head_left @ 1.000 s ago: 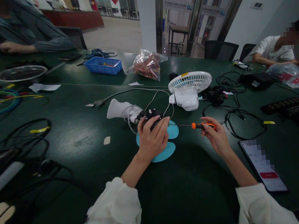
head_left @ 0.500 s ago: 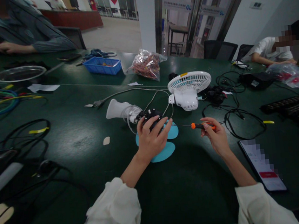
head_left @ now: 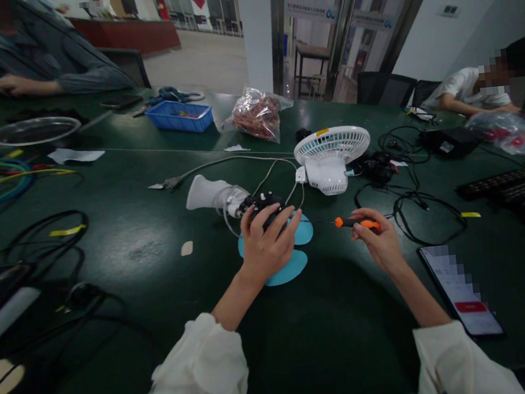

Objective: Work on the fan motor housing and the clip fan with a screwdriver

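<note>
My left hand (head_left: 269, 241) is wrapped over a black motor unit (head_left: 263, 203), which joins a white fan stand (head_left: 206, 192) lying on its side. Light-blue fan blades (head_left: 288, 269) lie under and beside that hand. Between its fingers and thumb, my right hand (head_left: 378, 238) holds an orange-and-black screwdriver (head_left: 355, 222), its thin shaft pointing left at the motor unit; whether the tip touches is too small to tell. Behind both hands rests a white fan head (head_left: 328, 159) with its grille up, linked to a grey cable (head_left: 235, 157).
A phone (head_left: 462, 292) lies right of my right forearm. Black cables (head_left: 408, 214) coil at the right and more cables at the left. Farther back are a blue basket (head_left: 181, 121), a bag of parts (head_left: 257, 117) and a metal bowl (head_left: 33, 130). Two people sit across the table.
The screwdriver and the fingers of my right hand have shifted very slightly. My left hand stays on the motor unit.
</note>
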The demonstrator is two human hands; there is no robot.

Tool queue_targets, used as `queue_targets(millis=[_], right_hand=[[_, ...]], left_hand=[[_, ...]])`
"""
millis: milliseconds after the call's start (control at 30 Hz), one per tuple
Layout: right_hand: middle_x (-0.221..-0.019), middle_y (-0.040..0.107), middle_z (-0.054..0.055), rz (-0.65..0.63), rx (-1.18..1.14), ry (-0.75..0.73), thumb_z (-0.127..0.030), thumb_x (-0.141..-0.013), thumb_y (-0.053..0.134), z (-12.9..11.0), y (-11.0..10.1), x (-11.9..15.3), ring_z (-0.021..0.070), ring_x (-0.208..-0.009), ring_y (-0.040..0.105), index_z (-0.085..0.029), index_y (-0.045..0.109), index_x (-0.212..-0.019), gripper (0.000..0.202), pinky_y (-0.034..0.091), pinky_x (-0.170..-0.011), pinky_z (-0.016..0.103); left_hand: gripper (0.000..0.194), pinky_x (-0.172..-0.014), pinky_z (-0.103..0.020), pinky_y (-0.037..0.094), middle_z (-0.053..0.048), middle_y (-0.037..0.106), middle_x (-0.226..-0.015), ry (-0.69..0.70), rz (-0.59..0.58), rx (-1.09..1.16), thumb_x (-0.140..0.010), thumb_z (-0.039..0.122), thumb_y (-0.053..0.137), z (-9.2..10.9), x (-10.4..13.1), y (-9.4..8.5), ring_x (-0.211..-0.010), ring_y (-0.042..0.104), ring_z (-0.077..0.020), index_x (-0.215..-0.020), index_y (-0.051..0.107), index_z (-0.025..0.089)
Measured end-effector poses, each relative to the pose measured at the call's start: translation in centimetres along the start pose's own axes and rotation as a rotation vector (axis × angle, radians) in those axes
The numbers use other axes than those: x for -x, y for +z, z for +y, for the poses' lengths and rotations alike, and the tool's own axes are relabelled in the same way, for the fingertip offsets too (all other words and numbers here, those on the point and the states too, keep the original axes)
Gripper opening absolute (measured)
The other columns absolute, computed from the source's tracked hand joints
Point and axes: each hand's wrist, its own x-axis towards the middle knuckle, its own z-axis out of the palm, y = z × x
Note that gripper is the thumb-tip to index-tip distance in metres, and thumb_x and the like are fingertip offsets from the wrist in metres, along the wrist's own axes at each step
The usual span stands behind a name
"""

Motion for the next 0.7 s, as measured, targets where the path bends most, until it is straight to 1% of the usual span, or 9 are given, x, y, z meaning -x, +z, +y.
queue_targets(millis=[133,267,500,600,700], right_hand=[[-0.087,0.068,0.001,0.027,0.008,0.005,-0.028,-0.074,0.074,-0.18,0.17,0.03,0.0106,-0.058,0.060,-0.025,0.070,-0.101,0.027,0.053,-0.058,0.027],[-0.084,0.069,0.001,0.036,0.027,0.004,-0.028,-0.075,0.073,-0.08,0.11,-0.01,0.0114,-0.057,0.060,-0.024,0.071,-0.101,0.026,0.052,-0.056,0.027],[-0.064,0.064,-0.002,0.074,0.076,-0.012,-0.032,-0.077,0.072,0.60,-0.13,-0.30,0.0118,-0.055,0.059,-0.021,0.071,-0.098,0.024,0.051,-0.057,0.026],[-0.062,0.063,-0.002,0.089,0.117,-0.018,-0.034,-0.077,0.071,0.78,-0.24,-0.42,0.0123,-0.055,0.059,-0.020,0.071,-0.096,0.023,0.050,-0.057,0.026],[-0.060,0.062,-0.003,0.071,0.141,-0.014,-0.035,-0.078,0.071,0.77,-0.30,-0.45,0.0119,-0.053,0.059,-0.020,0.070,-0.093,0.022,0.049,-0.055,0.025]], left_hand=[[0.044,-0.109,-0.052,0.030,0.001,0.067,-0.120,0.014,-0.004,-0.021,-0.081,0.017,0.058,-0.02,-0.08,-0.16,-0.118,0.049,-0.0270,-0.124,0.057,0.028],[0.044,-0.111,-0.050,0.028,0.001,0.066,-0.122,0.012,-0.023,-0.023,-0.082,0.017,0.057,-0.03,-0.15,-0.26,-0.118,0.048,-0.0263,-0.125,0.057,0.027],[0.045,-0.110,-0.051,0.028,0.001,0.067,-0.120,0.015,-0.011,-0.027,-0.080,0.017,0.059,-0.05,-0.14,-0.07,-0.118,0.048,-0.0272,-0.124,0.058,0.027],[0.047,-0.111,-0.051,0.026,0.000,0.067,-0.119,0.024,-0.002,-0.028,-0.079,0.017,0.061,-0.08,-0.14,-0.04,-0.119,0.047,-0.0265,-0.125,0.058,0.026],[0.045,-0.111,-0.050,0.026,0.001,0.067,-0.119,0.023,-0.005,-0.027,-0.080,0.018,0.061,-0.10,-0.14,-0.05,-0.119,0.047,-0.0261,-0.124,0.058,0.026]])
